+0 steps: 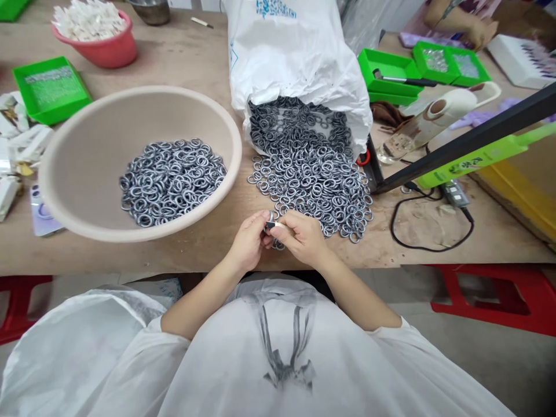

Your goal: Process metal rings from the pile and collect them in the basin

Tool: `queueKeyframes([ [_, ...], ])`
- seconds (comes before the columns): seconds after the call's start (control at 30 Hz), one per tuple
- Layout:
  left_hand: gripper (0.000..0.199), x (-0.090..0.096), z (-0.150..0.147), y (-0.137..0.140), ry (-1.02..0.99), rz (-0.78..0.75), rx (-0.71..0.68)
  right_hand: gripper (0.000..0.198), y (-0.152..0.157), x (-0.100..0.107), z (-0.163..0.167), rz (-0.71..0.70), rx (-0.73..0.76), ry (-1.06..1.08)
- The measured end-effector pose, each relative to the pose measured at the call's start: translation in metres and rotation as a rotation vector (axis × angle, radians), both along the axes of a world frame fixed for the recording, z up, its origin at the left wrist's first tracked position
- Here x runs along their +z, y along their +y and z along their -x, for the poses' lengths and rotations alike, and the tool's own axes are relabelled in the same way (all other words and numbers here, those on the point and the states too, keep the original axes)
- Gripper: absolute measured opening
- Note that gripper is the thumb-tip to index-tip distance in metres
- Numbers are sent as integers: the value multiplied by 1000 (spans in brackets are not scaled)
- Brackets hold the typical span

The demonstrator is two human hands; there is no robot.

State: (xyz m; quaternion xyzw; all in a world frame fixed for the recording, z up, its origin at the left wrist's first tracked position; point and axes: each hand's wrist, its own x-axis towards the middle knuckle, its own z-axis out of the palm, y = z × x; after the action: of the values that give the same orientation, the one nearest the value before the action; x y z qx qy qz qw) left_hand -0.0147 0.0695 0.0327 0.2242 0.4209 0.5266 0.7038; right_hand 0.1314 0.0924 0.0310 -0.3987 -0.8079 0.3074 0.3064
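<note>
From where I stand, the person has 2 hands together at the front edge of the counter [130,255]. The left hand [249,240] pinches 1 ring [271,215] between thumb and fingertips; the right hand [304,234], fingers curled in, grips 1 small black-and-white tool [274,225] against it. The fingers cover most of that tool, so it may be a blade, but I can't be sure.

There are 2 heaps of rings, each far too many to count. The loose heap [313,185] spills from the mouth of 1 white sack [291,52] onto the counter, right up to the hands. The basin heap [174,179] lies inside 1 wide beige basin [82,156], gathered toward its right side.

The rings are round and plain, dark grey with a metallic shine, all much the same size, lying flat or tilted over each other.

Behind the basin sit 1 green tray [52,113] and 1 red bowl [104,55] piled with white pieces.
</note>
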Motion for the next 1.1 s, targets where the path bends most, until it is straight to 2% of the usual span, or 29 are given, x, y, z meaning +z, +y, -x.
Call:
queueKeyframes([
  [0.07,39,2,-1,-4,-13,-15,-45,44,7,-4,-2,11,-48,-17],
  [0.17,40,6,3,-8,-37,-46,-146,45,21,-12,-6,55,-219,-49],
  [0.23,39,8,12,-8,-67,-53,-132,42,25,-16,-5,68,-274,-135],
  [0.4,42,5,39,-4,-81,-13,93,36,8,-20,13,23,-101,-494],
  [0.47,39,1,45,-4,-54,-8,129,31,2,-22,19,16,-57,-574],
  [0.53,30,-3,48,-5,-51,30,124,22,4,-26,22,16,-78,-582],
  [0.63,17,-9,47,-5,-69,108,109,17,14,-31,18,54,-176,-372],
  [0.73,22,-14,38,-3,-50,140,85,21,21,-30,13,266,-241,101],
  [0.8,30,-15,28,-2,-40,148,-15,27,19,-26,14,444,-227,380],
  [0.9,49,-16,13,-2,-67,129,-225,32,11,-20,19,598,-199,575],
  [1.0,56,-14,6,-3,-118,120,-311,36,4,-18,21,571,-229,613],
  [1.1,52,-13,3,-4,-154,119,-296,37,1,-16,17,401,-220,542],
])
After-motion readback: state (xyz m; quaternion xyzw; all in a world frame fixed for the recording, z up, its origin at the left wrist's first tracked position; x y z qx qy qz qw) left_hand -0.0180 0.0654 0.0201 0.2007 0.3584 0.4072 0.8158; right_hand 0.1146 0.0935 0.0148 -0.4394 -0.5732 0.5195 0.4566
